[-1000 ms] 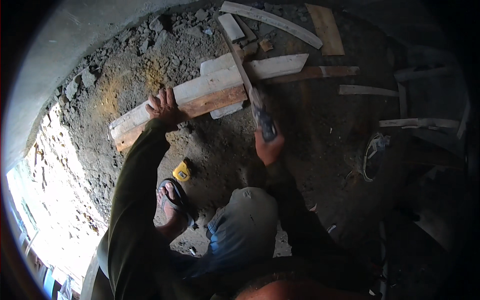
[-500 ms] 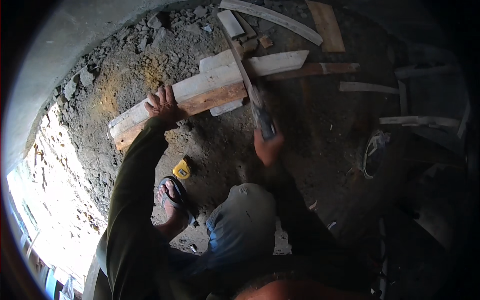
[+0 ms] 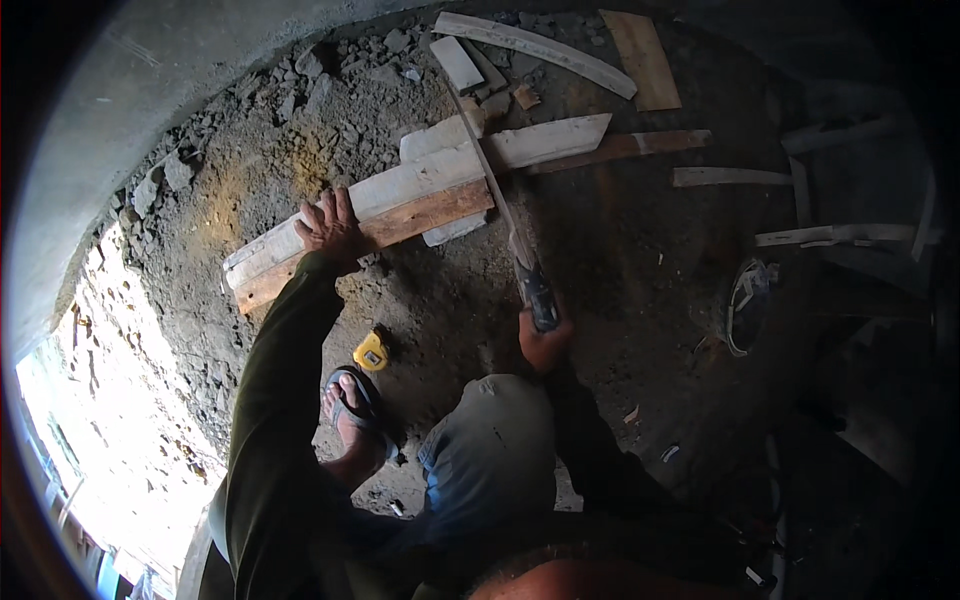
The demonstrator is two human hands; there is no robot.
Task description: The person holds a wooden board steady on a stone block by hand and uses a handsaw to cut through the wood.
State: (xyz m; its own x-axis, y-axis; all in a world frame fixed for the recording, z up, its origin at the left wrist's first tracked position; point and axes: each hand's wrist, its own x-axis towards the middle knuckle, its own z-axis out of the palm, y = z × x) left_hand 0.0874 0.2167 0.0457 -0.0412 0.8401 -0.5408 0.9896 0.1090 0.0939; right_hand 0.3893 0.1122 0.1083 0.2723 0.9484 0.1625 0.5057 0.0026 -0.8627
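My right hand (image 3: pixel 546 345) is closed round the dark handle of a handsaw (image 3: pixel 508 215). The saw's long blade lies across a whitish wooden plank (image 3: pixel 425 175), its tip pointing away from me. My left hand (image 3: pixel 332 232) presses down on the plank left of the blade, fingers spread over its top. Along the plank's near side runs a reddish-brown wood strip (image 3: pixel 425 214). Both rest over a pale block (image 3: pixel 455 228) that shows at either side. The cut itself is too small to make out.
A yellow tape measure (image 3: pixel 371 351) lies on the dirt near my sandalled left foot (image 3: pixel 350 400). Further off are a long pale board (image 3: pixel 540 50), a brown board (image 3: pixel 645 62) and several thin strips. Rubble lines the concrete wall (image 3: pixel 130 90). My bent knee (image 3: pixel 490 420) is close below.
My right hand has drawn the saw back toward me, so the handle sits nearer my knee. My left hand stays on the plank. The whole view has shifted slightly.
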